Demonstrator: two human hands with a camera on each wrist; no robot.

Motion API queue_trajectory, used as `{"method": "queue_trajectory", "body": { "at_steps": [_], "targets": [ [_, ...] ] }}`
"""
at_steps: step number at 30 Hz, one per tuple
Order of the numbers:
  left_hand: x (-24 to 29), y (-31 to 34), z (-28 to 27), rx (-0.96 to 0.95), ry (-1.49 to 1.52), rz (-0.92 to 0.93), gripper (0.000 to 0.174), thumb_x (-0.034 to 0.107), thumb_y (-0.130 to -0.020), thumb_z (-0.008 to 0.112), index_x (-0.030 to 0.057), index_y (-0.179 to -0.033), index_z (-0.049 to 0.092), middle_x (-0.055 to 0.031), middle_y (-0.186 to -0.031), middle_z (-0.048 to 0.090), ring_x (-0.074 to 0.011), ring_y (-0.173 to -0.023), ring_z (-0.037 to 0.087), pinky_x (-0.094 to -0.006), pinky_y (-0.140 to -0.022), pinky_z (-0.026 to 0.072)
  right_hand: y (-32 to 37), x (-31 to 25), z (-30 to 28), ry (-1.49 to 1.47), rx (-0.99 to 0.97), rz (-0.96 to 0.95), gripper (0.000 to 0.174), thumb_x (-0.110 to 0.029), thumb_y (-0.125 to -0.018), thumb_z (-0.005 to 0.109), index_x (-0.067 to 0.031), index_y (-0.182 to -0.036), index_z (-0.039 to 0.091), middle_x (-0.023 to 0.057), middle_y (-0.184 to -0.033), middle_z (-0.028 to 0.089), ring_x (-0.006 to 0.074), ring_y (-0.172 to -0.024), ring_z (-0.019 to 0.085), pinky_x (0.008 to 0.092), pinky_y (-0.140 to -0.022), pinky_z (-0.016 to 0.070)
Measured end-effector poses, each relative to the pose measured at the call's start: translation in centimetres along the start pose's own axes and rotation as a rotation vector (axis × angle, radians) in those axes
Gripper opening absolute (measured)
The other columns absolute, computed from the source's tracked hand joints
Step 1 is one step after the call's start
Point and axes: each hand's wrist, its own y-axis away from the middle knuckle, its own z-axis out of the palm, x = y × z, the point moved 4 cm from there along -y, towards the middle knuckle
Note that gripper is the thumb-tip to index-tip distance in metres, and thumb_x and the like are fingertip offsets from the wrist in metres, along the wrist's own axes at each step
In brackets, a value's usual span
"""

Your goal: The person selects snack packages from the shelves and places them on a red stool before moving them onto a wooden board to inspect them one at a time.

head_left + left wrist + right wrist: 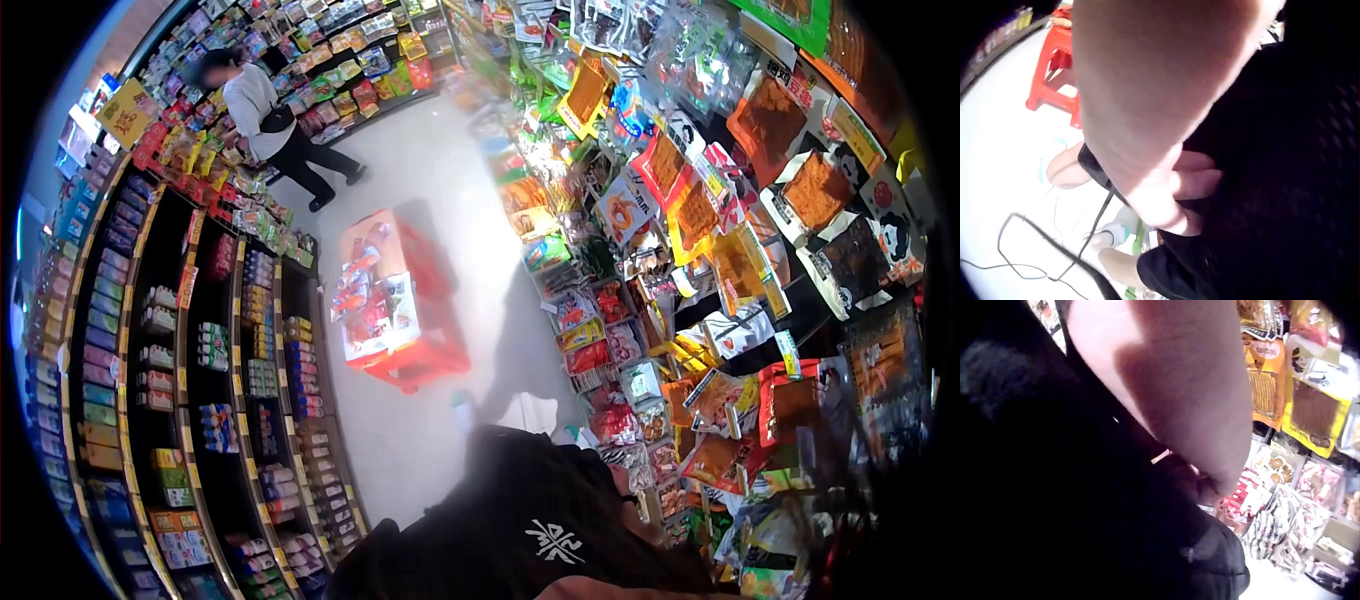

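Observation:
In the left wrist view my left hand (pixel 1163 190) rests against the black clothing (pixel 1272 187) on my body, its fingers loosely bent and partly lost in shadow. No object shows in it. My right hand (pixel 1200 484) lies low beside the black clothing (pixel 1085 506) in the right wrist view, mostly hidden behind the forearm and in the dark. Past it are a red packet (pixel 1244 497) and open bins of small wrapped snacks (pixel 1285 519). The head view shows a black shirt with a white printed character (pixel 553 540) at the bottom.
A red stool (pixel 430 355) piled with snack packets (pixel 375 305) stands in the aisle. Bottle shelves (pixel 210 350) line the left, hanging snack bags (pixel 740 260) the right. A person (pixel 260 115) stands farther down the aisle. A black cable (pixel 1054 247) loops across the left wrist view.

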Motion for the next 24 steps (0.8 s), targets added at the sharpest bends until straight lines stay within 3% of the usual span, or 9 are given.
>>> {"method": "queue_trajectory", "body": {
  "at_steps": [5, 6, 8, 10, 14, 17, 20, 21, 24],
  "targets": [
    [2.4, -5.7, -1.4, -0.086, -0.158, 0.179, 0.039, 0.036, -0.093, 0.05, 0.0034, -0.112, 0.061, -0.01, -0.106, 0.066, -0.0239, -0.102, 0.06, -0.0383, -0.089, 0.0452, 0.1, 0.6, -1.6, 0.069, -0.006, -0.048, 0.025, -0.021, -0.082, 0.063, 0.0002, -0.093, 0.07, 0.0125, -0.079, 0.069, 0.0183, -0.072, 0.064, 0.0329, -0.065, 0.05],
    [3.8, -6.2, -2.6, -0.095, -0.293, 0.222, 0.036, 0.033, -0.09, 0.052, 0.0017, -0.101, 0.067, -0.01, -0.1, 0.069, -0.0256, -0.097, 0.063, -0.0409, -0.084, 0.0473, 0.1, 1.2, -1.7, 0.071, -0.012, -0.044, 0.025, -0.021, -0.082, 0.063, 0.0001, -0.093, 0.07, 0.0124, -0.079, 0.069, 0.018, -0.072, 0.064, 0.0326, -0.064, 0.0499],
    [9.0, -6.3, -3.4, 0.004, -0.201, 0.169, 0.034, 0.033, -0.089, 0.052, 0.0019, -0.094, 0.066, -0.0138, -0.09, 0.068, -0.0319, -0.09, 0.064, -0.0399, -0.077, 0.0483, -0.2, 2.4, -1.9, 0.072, -0.019, -0.036, 0.024, -0.021, -0.082, 0.062, -0.0001, -0.092, 0.07, 0.0121, -0.079, 0.069, 0.0173, -0.071, 0.064, 0.0321, -0.064, 0.0497],
    [9.4, -9.4, -2.3, -0.278, -0.191, -0.02, 0.033, 0.033, -0.09, 0.051, 0.0031, -0.093, 0.066, -0.0174, -0.09, 0.067, -0.0342, -0.09, 0.063, -0.0403, -0.076, 0.049, -0.3, 3.8, -1.7, 0.058, -0.03, -0.037, 0.023, -0.021, -0.082, 0.063, -0.0002, -0.09, 0.07, 0.0128, -0.079, 0.069, 0.0191, -0.072, 0.064, 0.0327, -0.064, 0.0496],
    [24.9, -4.0, -0.7, -0.036, -0.654, 0.495, 0.034, 0.032, -0.092, 0.05, 0.0024, -0.105, 0.062, -0.0207, -0.108, 0.063, -0.0363, -0.097, 0.061, -0.0451, -0.086, 0.0467, -0.8, 8.3, 0.4, 0.157, 0.041, -0.057, 0.024, -0.023, -0.082, 0.062, -0.0008, -0.085, 0.069, 0.0144, -0.08, 0.068, 0.0249, -0.075, 0.065, 0.0344, -0.066, 0.0493],
    [26.0, -7.2, 1.9, 0.021, -0.276, 0.779, 0.04, 0.038, -0.09, 0.055, 0.004, -0.11, 0.06, -0.0173, -0.094, 0.067, -0.0337, -0.091, 0.063, -0.0404, -0.082, 0.0493, 2.0, 5.4, 2.6, 0.022, 0.054, -0.116, 0.025, -0.025, -0.083, 0.059, -0.0027, -0.085, 0.069, 0.0154, -0.083, 0.068, 0.0307, -0.078, 0.065, 0.0369, -0.068, 0.0495],
    [28.7, -5.1, 2.3, -0.31, -0.409, 0.703, 0.044, 0.041, -0.09, 0.056, 0.0018, -0.111, 0.058, -0.0173, -0.094, 0.067, -0.0338, -0.091, 0.064, -0.0411, -0.082, 0.0496, 3.2, 7.3, 4.2, 0.134, 0.059, -0.205, 0.026, -0.025, -0.085, 0.054, -0.0042, -0.087, 0.069, 0.0165, -0.086, 0.067, 0.0322, -0.08, 0.065, 0.0391, -0.068, 0.0499],
    [26.9, -6.9, 3.1, -0.356, -0.49, 0.711, 0.045, 0.042, -0.091, 0.054, 0.0032, -0.114, 0.058, -0.0168, -0.093, 0.068, -0.0342, -0.09, 0.065, -0.0424, -0.082, 0.0499, 4.2, 6.5, 4.3, 0.212, 0.081, -0.125, 0.022, -0.013, -0.085, 0.059, 0.0038, -0.093, 0.07, 0.0123, -0.085, 0.071, 0.0187, -0.078, 0.067, 0.0319, -0.074, 0.0515],
    [20.9, -10.3, 3.8, -0.403, -0.659, 0.748, 0.046, 0.041, -0.09, 0.054, 0.0032, -0.116, 0.057, -0.0184, -0.099, 0.066, -0.0338, -0.096, 0.063, -0.0424, -0.086, 0.0485, 8.3, 1.7, 5.0, 0.404, 0.112, -0.163, 0.023, -0.014, -0.086, 0.058, 0.0041, -0.094, 0.07, 0.0132, -0.089, 0.071, 0.0194, -0.082, 0.067, 0.0314, -0.076, 0.0515]
  ]
}}
